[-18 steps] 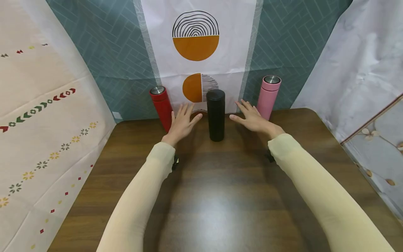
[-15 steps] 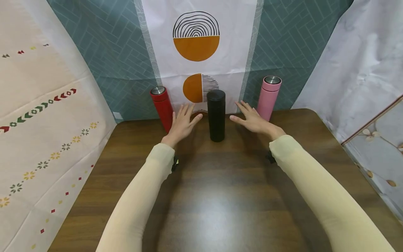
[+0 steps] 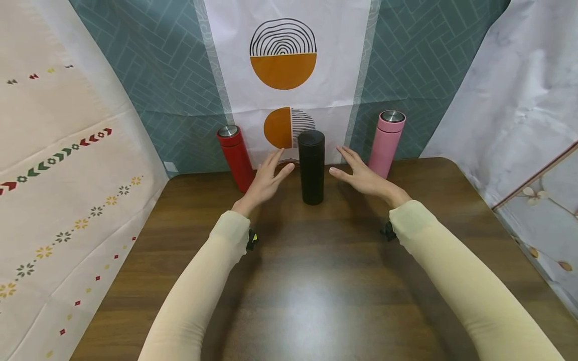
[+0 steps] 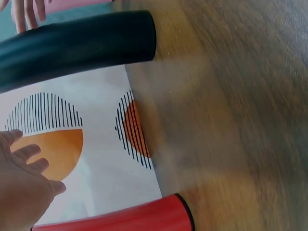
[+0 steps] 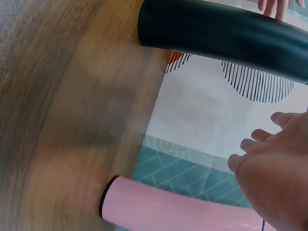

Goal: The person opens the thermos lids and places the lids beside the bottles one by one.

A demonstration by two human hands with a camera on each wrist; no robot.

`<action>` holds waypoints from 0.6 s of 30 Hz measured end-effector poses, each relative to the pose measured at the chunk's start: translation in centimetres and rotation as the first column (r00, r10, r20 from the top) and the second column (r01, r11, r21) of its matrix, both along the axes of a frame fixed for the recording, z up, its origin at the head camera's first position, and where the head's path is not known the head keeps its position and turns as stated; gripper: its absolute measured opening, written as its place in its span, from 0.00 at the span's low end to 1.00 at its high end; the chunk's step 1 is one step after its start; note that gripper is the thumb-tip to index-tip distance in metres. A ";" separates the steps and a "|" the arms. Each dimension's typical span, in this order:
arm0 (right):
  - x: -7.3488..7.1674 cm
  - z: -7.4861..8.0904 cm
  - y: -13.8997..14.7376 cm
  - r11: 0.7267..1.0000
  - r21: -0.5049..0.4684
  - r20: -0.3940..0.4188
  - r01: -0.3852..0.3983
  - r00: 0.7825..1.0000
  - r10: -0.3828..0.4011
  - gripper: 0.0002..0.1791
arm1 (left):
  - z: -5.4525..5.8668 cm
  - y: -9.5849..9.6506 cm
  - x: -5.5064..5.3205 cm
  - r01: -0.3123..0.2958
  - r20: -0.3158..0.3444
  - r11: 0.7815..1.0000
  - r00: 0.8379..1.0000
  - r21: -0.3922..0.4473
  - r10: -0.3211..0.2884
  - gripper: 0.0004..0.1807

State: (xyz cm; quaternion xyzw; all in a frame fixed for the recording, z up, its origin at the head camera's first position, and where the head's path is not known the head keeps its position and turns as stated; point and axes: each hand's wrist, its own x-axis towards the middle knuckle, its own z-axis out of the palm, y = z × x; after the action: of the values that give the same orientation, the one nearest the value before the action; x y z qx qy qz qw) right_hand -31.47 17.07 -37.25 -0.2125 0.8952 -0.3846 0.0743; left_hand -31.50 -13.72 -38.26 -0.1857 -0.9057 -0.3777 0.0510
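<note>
A black thermos bottle (image 3: 312,168) stands upright near the back of the wooden table, between the two hands. My left hand (image 3: 265,183) hovers to its left with fingers extended and thumb apart, holding nothing. On the other side my right hand (image 3: 361,176) is spread the same way, also apart from the black bottle. A red thermos bottle (image 3: 236,156) stands just left of the left hand. Behind the right hand is a pink thermos bottle (image 3: 387,140). In the left wrist view a gap separates the left hand (image 4: 24,178) from the black bottle (image 4: 86,45).
The wooden table (image 3: 307,281) reaches toward me below the arms. A patterned cloth (image 3: 171,75) hangs directly behind the bottles. Pale cloths hang at the left side (image 3: 67,165) and the right side (image 3: 519,110).
Both hands have turned slightly, palms more toward the black bottle. The left hand has shifted a little right, away from the red bottle. The bottles stay put.
</note>
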 end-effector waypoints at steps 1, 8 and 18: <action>0.1 0.0 0.0 1.000 -0.006 -0.001 0.001 1.000 -0.001 0.49 | -0.1 0.0 0.0 0.007 0.002 1.000 1.000 0.016 -0.007 0.40; 0.5 -0.2 -0.1 0.998 -0.058 -0.009 0.017 1.000 -0.018 0.49 | -0.5 0.5 0.1 -0.006 0.054 0.991 0.999 0.131 -0.001 0.40; 0.7 0.0 -0.3 0.992 -0.119 -0.019 0.034 0.999 -0.036 0.53 | -0.8 2.2 -0.1 -0.016 0.078 0.970 0.997 0.243 -0.003 0.40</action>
State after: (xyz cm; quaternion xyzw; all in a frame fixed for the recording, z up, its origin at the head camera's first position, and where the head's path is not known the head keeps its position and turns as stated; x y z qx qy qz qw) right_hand -30.76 16.73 -37.27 -0.2048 0.8750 -0.4362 0.0455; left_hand -31.62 -11.55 -39.11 -0.1604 -0.8544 -0.4926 0.0393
